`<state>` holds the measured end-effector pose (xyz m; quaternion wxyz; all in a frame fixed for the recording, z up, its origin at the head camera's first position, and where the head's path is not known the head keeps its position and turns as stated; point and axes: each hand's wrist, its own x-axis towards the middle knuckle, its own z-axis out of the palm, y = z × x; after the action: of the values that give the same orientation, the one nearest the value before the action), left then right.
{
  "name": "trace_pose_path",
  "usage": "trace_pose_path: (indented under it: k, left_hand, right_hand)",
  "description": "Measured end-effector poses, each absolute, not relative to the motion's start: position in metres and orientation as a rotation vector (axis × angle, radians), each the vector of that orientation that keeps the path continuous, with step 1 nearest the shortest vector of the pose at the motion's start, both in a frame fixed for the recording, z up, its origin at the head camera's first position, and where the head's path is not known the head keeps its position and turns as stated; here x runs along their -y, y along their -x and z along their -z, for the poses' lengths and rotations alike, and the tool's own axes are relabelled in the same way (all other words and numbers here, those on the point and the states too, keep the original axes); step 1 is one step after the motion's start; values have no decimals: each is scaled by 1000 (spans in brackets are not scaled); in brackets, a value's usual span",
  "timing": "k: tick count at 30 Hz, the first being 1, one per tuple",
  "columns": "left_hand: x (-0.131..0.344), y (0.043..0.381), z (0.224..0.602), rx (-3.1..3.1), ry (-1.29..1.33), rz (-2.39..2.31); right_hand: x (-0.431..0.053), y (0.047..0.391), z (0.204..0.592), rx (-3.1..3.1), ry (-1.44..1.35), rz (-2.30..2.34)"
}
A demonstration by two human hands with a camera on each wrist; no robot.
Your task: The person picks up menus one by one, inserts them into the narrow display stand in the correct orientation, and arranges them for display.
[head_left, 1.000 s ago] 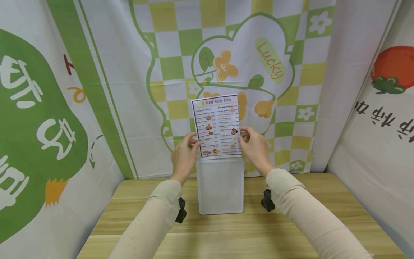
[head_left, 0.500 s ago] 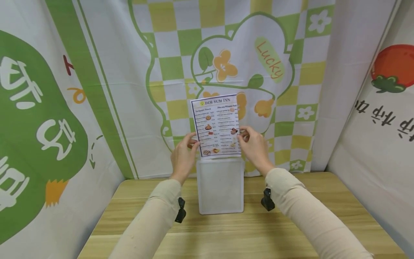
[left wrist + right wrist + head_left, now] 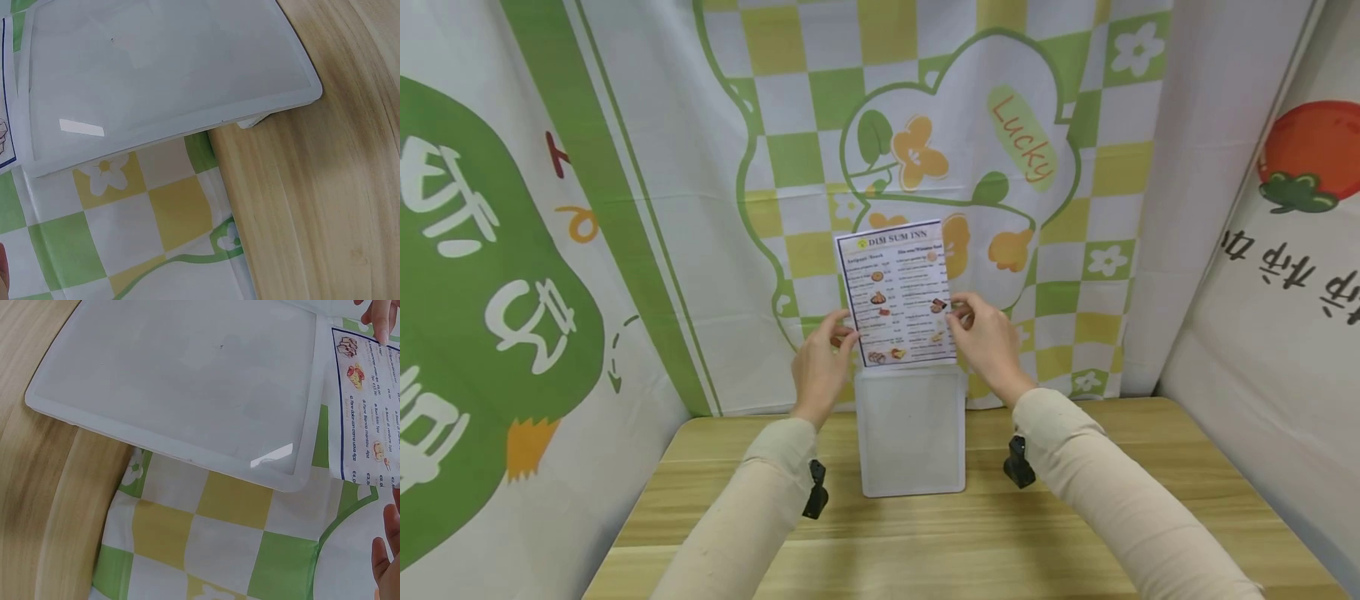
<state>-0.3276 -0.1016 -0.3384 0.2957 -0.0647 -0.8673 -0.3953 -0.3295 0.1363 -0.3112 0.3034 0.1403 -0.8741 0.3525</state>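
Observation:
Between my two hands is a printed menu sheet (image 3: 897,296) headed "DIM SUM INN", tilted slightly to the left. My left hand (image 3: 823,367) pinches its left edge near the lower half. My right hand (image 3: 988,342) pinches the right edge at about the same height. Just below the sheet, a white-framed display stand (image 3: 912,433) with a clear front stands upright on the table. In the right wrist view the menu's bottom edge (image 3: 340,425) lies close to the stand's top rim (image 3: 315,394). Whether they touch I cannot tell.
The wooden table (image 3: 722,517) reaches back to a checkered green, yellow and white curtain (image 3: 797,108). Printed cloth walls (image 3: 647,250) close in the left and right sides. A support foot (image 3: 253,121) shows behind the stand in the left wrist view.
The menu sheet has shifted slightly left and leans a little more, with my hands moving along with it. The display stand has stayed in place.

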Motion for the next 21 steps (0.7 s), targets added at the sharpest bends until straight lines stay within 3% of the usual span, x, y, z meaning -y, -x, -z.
trace_pose_path:
  k: [21]
  left_hand:
    - [101,326,358,2329,158,1052]
  right_hand:
    - [-137,329,322,2388,-354,-998]
